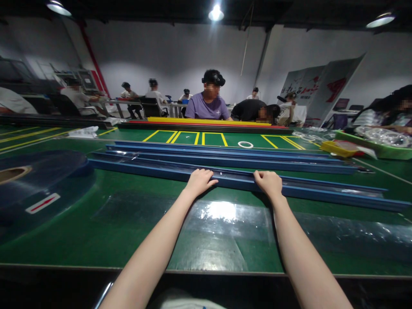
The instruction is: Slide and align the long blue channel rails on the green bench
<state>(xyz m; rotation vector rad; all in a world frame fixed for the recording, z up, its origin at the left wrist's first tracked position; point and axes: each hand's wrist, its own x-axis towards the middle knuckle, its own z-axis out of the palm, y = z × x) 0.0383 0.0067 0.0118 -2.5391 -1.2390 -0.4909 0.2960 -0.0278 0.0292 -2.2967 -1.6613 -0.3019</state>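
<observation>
A long blue channel-shaped strip lies across the green table in front of me. My left hand is closed over its near wall, fingers inside the channel and thumb on the outer side. To the right, my right hand grips the same wall with curled fingers. Clear film seems to line the channel between my hands. More blue strips lie just behind it. Under my forearms, a clear plastic sheet is spread flat and reflects the lamp.
On the left lies a large roll of film with a red arrow label. A white ring, yellow tray and green tray are farther back. Yellow and red strips lie before a person in purple.
</observation>
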